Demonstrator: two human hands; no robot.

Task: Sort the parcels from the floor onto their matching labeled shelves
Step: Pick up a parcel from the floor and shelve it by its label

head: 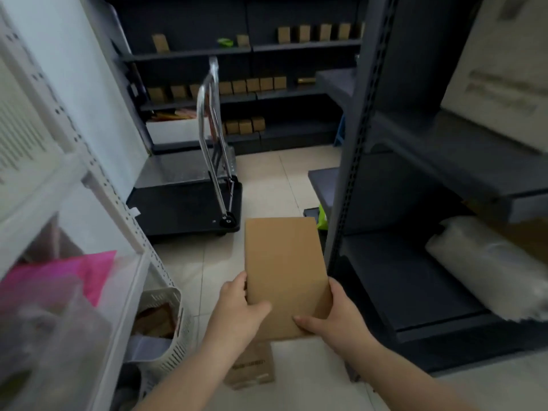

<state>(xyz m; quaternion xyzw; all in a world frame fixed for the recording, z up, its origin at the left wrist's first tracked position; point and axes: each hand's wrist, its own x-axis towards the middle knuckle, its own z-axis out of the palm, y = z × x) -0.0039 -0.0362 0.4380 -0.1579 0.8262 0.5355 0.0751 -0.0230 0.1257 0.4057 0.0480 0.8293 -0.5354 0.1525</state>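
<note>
While both hands [296,310] grip a cardboard parcel [284,268], floor parcel [252,366] half hidden.

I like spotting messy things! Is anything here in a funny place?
Mostly tidy. One brown parcel lies on the floor below the cardboard box that both hands, left and right, hold. On the far shelves, one small box leans.
</note>
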